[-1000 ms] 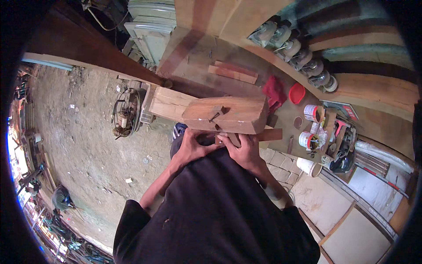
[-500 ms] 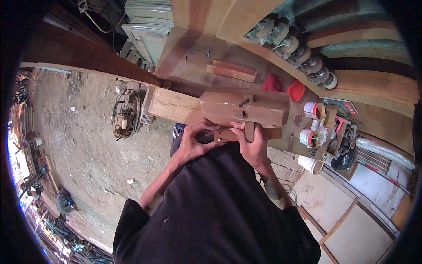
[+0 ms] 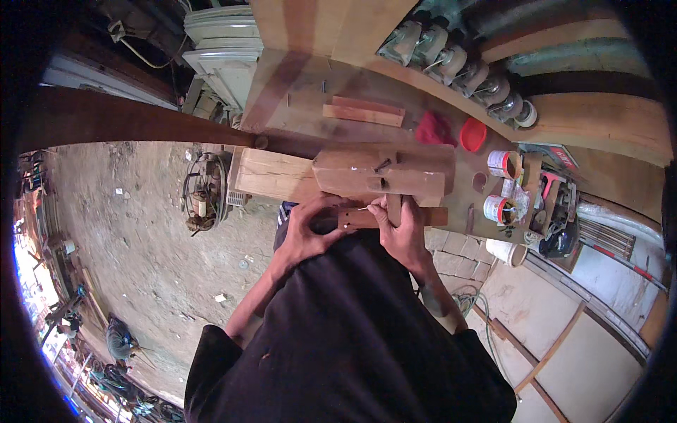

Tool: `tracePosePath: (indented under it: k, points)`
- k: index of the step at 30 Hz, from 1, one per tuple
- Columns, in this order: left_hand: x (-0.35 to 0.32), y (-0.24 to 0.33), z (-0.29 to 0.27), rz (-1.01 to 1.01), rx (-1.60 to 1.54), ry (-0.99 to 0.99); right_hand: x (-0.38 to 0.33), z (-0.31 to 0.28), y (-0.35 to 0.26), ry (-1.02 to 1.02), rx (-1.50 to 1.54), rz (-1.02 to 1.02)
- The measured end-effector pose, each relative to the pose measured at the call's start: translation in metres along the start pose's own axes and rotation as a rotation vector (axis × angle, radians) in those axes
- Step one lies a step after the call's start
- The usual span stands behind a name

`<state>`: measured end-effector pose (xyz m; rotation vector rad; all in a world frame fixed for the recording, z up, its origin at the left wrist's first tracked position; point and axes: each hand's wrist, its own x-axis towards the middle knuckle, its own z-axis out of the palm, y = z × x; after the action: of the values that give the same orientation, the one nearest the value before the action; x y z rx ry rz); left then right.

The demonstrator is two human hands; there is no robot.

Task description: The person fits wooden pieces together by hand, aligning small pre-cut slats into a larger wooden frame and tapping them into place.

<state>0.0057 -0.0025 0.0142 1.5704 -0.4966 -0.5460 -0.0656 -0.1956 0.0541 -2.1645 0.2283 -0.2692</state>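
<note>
Close before the black shirt (image 3: 338, 317), a reddish-brown wooden strip (image 3: 358, 220) is held at its left end by the curled fingers of the left hand (image 3: 303, 227), the right hand (image 3: 405, 236) pinches a slim pin (image 3: 362, 208) over it, and a large wooden block (image 3: 345, 173) sits just beyond.

Pale lettering (image 3: 564, 156) marks the red panel (image 3: 568, 161) near the bench's (image 3: 296, 116) far right corner; tin labels (image 3: 498, 163) seem printed, too small to read.

Left hand (image 3: 308, 227) at wooden strip (image 3: 362, 219), right hand (image 3: 403, 229) with mallet (image 3: 395, 176)
</note>
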Motion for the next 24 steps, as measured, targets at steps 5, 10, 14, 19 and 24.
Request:
tracePosePath:
  k: [5,10,14,19,24]
  points:
    - [0.0,0.004,0.0,0.007,0.057,-0.034,0.0,-0.001,-0.005,-0.018,0.006,0.035]
    - [-0.001,0.0,-0.001,0.032,0.089,-0.055,-0.006,0.0,-0.008,0.025,-0.11,-0.013]
    - [0.001,0.002,-0.001,0.024,0.081,-0.048,-0.008,0.003,-0.006,0.068,-0.155,-0.006]
    - [0.0,0.001,0.0,0.016,0.055,-0.037,-0.009,0.003,-0.007,0.076,-0.04,0.068]
    - [0.002,0.006,-0.005,0.067,0.057,-0.067,-0.009,0.002,-0.01,0.07,-0.062,0.065]
